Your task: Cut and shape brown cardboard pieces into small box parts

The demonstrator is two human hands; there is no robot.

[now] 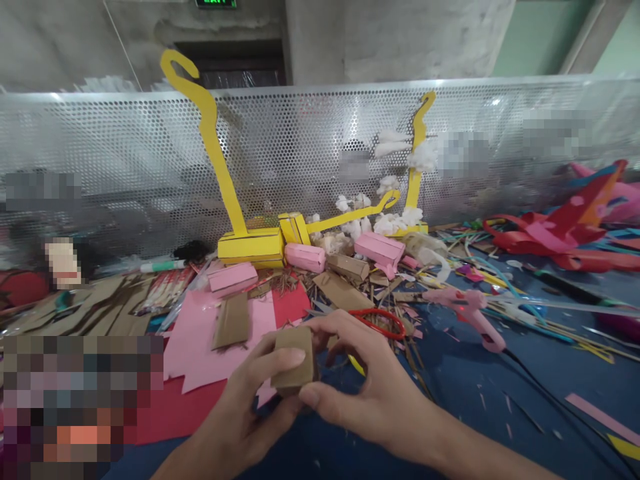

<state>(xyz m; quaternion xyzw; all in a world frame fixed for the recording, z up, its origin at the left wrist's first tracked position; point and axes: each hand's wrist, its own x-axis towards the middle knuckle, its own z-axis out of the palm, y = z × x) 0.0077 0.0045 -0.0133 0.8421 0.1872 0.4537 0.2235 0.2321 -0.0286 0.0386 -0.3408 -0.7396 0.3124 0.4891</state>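
Note:
A small brown cardboard box point(291, 378) is held up in the middle, above the blue table. My left hand point(253, 393) wraps round it, thumb across its face and fingers underneath. From the other side, my right hand point(367, 373) curves about the box, its thumb at the lower edge and its index finger near the top corner. Just behind the right hand lie scissors with red handles point(400, 327). Pink paper point(187, 340) carrying a flat cardboard piece point(233, 320) spreads beyond my left hand.
A pink glue gun point(473, 310) lies right with its black cord point(535, 393). Yellow hooked cardboard pieces point(223, 173), pink boxes point(380, 248) and white fluffy stuffing point(413, 217) stand before a perforated metal panel point(300, 133). Red craft shapes point(560, 233) sit far right.

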